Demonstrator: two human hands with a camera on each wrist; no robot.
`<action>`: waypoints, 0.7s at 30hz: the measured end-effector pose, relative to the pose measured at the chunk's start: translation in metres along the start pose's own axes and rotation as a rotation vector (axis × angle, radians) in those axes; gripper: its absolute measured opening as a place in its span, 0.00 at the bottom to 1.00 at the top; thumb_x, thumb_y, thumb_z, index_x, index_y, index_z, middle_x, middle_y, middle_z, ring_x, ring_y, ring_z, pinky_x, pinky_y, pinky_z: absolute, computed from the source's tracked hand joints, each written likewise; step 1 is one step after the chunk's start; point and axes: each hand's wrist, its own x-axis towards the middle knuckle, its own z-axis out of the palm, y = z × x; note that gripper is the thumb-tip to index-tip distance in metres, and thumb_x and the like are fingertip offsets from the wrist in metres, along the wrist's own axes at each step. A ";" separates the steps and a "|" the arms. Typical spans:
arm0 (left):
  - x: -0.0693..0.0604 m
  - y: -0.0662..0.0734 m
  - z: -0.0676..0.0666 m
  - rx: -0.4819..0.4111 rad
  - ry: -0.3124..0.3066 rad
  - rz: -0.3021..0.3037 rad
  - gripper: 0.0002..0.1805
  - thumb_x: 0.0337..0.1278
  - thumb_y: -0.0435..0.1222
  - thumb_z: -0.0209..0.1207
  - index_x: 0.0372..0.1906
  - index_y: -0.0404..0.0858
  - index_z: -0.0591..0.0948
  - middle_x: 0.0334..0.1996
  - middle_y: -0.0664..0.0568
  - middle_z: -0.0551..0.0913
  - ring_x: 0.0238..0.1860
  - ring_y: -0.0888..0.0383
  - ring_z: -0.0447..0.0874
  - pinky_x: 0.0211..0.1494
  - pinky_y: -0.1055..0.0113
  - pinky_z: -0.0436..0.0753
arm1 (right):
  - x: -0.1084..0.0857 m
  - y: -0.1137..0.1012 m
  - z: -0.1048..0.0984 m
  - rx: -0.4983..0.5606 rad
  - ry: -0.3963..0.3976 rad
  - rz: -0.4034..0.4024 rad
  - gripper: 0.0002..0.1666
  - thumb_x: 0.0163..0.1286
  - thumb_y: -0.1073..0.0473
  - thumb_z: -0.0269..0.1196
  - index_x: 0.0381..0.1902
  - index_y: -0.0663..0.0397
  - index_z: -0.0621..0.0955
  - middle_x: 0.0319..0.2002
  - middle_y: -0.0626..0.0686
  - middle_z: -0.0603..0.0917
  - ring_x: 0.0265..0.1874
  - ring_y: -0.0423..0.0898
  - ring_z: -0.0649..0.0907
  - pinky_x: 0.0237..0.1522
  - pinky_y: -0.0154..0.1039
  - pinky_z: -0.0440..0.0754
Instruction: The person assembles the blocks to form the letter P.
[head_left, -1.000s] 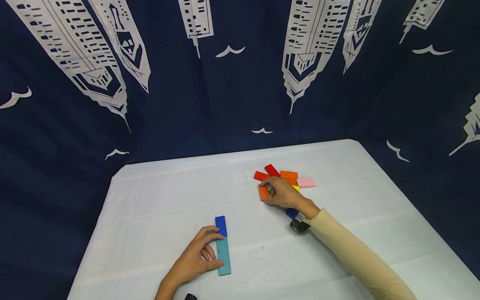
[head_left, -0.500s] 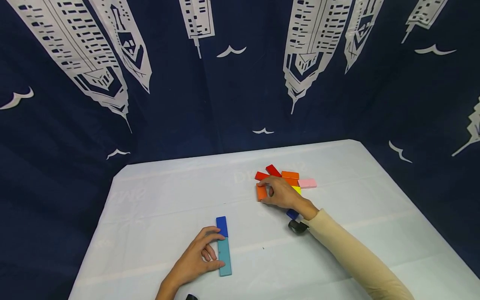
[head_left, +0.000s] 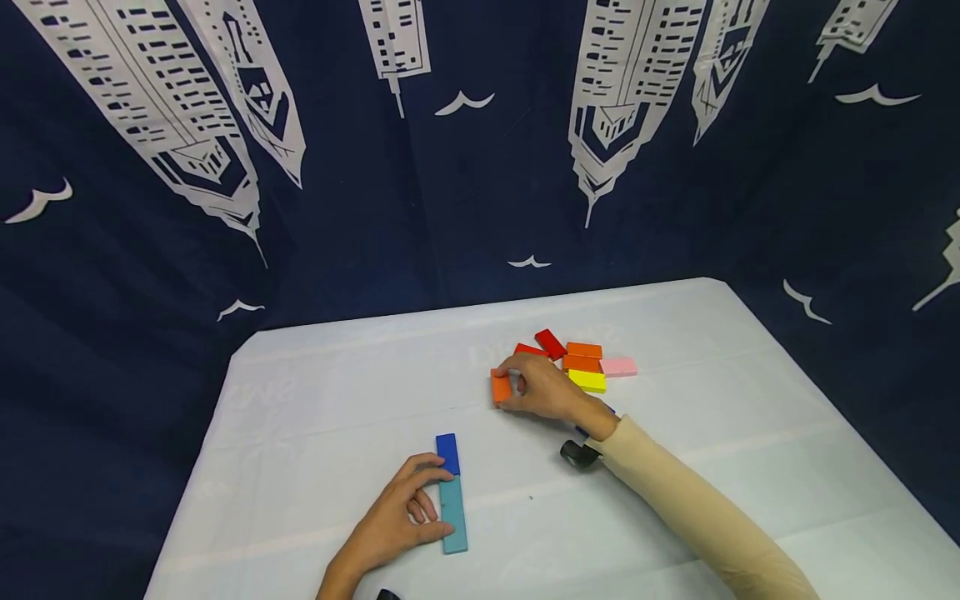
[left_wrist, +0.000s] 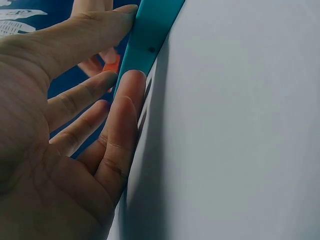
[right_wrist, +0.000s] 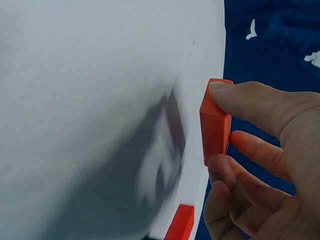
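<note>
My right hand (head_left: 542,387) pinches an orange block (head_left: 500,388) between thumb and fingertips. In the right wrist view the orange block (right_wrist: 215,127) is off the table, with its shadow apart from it. My left hand (head_left: 397,512) lies beside a teal block (head_left: 453,521) at the front, thumb and fingertips spread along it and touching it. A blue block (head_left: 447,452) lies end to end with the teal block, by my fingertips. In the left wrist view the thumb of my left hand (left_wrist: 75,100) and its fingertips rest against the teal block (left_wrist: 150,40).
Behind my right hand lie red (head_left: 551,342), orange (head_left: 583,350), yellow (head_left: 587,382) and pink (head_left: 618,367) blocks. Another blue block is partly hidden by the right wrist. A black wrist camera (head_left: 579,455) sits below that wrist. The white table (head_left: 360,392) meets a dark blue curtain (head_left: 360,217).
My right hand has moved left with the orange block, away from the other blocks, uncovering more of the yellow one. The left hand stays beside the teal block.
</note>
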 end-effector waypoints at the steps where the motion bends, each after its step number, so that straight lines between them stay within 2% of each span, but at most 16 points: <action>1: 0.000 0.000 0.000 0.000 0.000 0.000 0.31 0.47 0.41 0.76 0.59 0.44 0.80 0.70 0.48 0.66 0.33 0.62 0.81 0.37 0.71 0.82 | 0.002 -0.002 0.001 0.007 -0.002 -0.009 0.28 0.56 0.55 0.77 0.54 0.57 0.83 0.49 0.53 0.85 0.30 0.41 0.78 0.34 0.30 0.78; 11: 0.003 -0.002 0.001 0.039 -0.004 0.016 0.31 0.48 0.42 0.76 0.60 0.43 0.79 0.69 0.48 0.66 0.33 0.64 0.81 0.37 0.71 0.82 | 0.015 -0.023 0.015 0.045 -0.050 -0.076 0.28 0.58 0.54 0.76 0.54 0.57 0.83 0.48 0.52 0.85 0.31 0.43 0.79 0.35 0.29 0.79; 21: 0.002 0.000 0.001 0.013 -0.006 0.008 0.31 0.47 0.42 0.76 0.59 0.44 0.79 0.70 0.47 0.66 0.33 0.64 0.81 0.37 0.71 0.82 | 0.023 -0.042 0.032 0.040 -0.109 -0.110 0.28 0.58 0.50 0.76 0.54 0.54 0.83 0.50 0.49 0.84 0.33 0.42 0.80 0.37 0.29 0.79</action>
